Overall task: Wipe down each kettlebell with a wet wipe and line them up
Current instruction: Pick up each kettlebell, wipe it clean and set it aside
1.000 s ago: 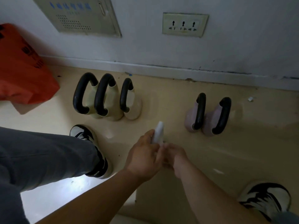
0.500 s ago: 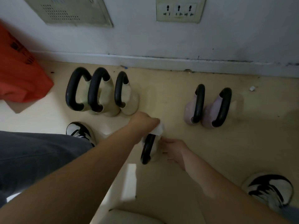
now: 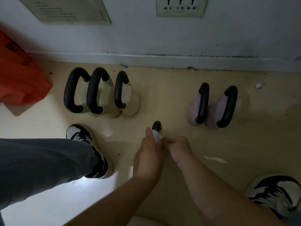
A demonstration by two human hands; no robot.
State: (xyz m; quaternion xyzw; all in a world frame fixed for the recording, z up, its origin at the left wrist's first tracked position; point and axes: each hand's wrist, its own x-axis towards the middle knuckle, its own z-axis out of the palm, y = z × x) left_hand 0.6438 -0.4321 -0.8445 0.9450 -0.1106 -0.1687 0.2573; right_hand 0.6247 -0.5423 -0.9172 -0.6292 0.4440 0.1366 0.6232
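Six kettlebells sit on the floor (image 3: 162, 98) below the wall socket (image 3: 180, 7), and the last of them is being cleaned. Half a second ago the left arm reached across with the wipe at the far end of the black handle, and the right hand lay open alongside. Now the left hand (image 3: 149, 154) has drawn back, almost directly below the socket. Its fingers (image 3: 148, 132) curl round the wet wipe (image 3: 156, 136) and press it onto the sixth kettlebell (image 3: 156, 125), of which only the handle's dark tip shows. The right hand (image 3: 179, 146), just to the right, has closed in with curled fingers; whether they pinch the wipe or steady the body is hidden. The wipe appears to be working along the handle, so this kettlebell looks part-cleaned and not yet in line.

Far left of the socket an orange bag (image 3: 21, 82) slumps by the wall, its contents out of sight. Below-left of the socket three cream kettlebells (image 3: 130, 101) stand touching in a row. Below-right, two pink kettlebells (image 3: 216, 108) stand side by side, well apart from the cream three.
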